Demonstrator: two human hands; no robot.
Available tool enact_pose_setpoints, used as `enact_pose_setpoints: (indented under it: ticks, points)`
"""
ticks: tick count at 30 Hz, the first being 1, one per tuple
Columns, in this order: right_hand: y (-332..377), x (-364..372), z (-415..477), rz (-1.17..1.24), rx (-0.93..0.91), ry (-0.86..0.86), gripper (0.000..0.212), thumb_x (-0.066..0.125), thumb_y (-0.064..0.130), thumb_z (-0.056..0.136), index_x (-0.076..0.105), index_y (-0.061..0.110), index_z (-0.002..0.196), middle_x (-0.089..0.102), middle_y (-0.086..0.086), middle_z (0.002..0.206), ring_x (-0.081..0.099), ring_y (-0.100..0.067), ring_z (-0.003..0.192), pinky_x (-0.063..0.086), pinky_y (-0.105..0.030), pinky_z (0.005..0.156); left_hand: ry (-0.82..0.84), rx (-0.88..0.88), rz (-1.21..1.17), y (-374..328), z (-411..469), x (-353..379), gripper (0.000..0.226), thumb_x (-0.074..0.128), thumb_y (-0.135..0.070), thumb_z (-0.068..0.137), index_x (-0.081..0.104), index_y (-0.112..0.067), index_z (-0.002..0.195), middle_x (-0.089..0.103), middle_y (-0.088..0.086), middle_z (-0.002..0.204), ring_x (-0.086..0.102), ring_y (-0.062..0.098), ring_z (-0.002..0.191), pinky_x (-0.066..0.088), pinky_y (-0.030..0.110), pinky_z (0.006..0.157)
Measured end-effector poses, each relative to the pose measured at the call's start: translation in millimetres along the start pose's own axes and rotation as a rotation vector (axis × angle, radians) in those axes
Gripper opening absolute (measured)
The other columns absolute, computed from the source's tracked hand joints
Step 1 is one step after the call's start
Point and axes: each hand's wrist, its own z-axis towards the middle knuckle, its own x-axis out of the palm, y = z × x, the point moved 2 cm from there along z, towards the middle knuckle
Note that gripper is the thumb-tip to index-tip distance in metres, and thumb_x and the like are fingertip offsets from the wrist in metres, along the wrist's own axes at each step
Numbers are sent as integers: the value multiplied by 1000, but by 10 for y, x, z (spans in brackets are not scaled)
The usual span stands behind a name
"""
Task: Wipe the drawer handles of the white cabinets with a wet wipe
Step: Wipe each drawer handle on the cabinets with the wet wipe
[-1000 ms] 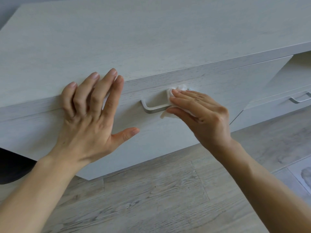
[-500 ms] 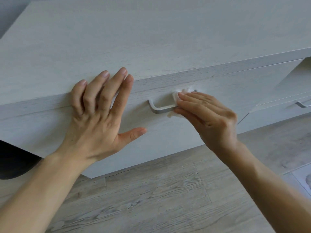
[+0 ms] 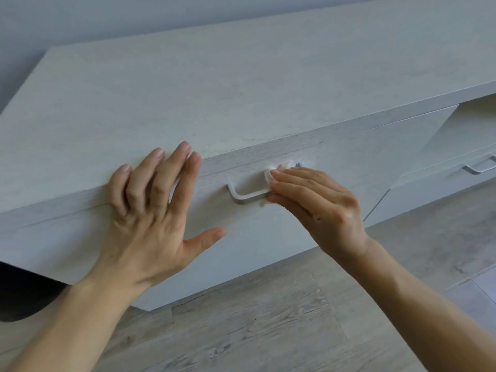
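White cabinet (image 3: 241,98) stands on grey wood-plank floor (image 3: 268,331).

head | worn, looks forward and down | close over cabinet (image 3: 241,84) front, floor (image 3: 268,331) below

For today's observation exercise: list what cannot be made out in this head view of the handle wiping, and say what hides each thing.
- Right half of the drawer handle: covered by the right hand and wet wipe.
- Most of the wet wipe: hidden under the right hand's fingers.
- Second handle: cut off by the right edge.
- Dark object at lower left: cut off by the left edge, unidentifiable.
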Motion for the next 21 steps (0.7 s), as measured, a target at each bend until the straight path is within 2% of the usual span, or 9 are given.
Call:
enact_pose_setpoints:
  ticks: [6,9,13,16,21]
  points:
    - [200,258,63,90,-84,93,14,74,6,82,73,-1,94,71,-10,105,67,-19,100,55,-37,81,-5,-5,-20,-11,-3,1,88,23,-72,90,14,-9,151,21,9,150,12,25,136,3,39,114]
    - [-25,21,5,55,-50,72,19,76,6,80,72,-1,97,69,-9,107,65,-18,104,55,-39,85,-10,-3,-19,0,-11,11,89,22,-72,90,13,-9,151,20,9,150,12,25,136,-2,38,115]
    - [-150,-92,-17,-26,-86,31,16,75,5,81,72,-4,94,69,-10,104,66,-19,101,55,-39,85,-9,-4,7,-11,0,12,89,23,-73,89,15,-8,150,24,11,148,12,26,136,-2,38,115]
    - [14,54,-11,-12,-80,5,14,74,4,81,72,-3,93,69,-10,105,66,-21,102,55,-40,84,-6,-6,7,-20,5,10,88,23,-72,90,14,-8,149,23,10,149,11,26,136,-2,38,115]
    - [274,347,28,67,-97,62,14,72,-4,80,72,-3,94,69,-14,107,65,-24,105,53,-39,86,-24,-7,9,-20,0,18,90,24,-73,89,13,-9,152,17,7,151,13,26,136,-1,37,115]
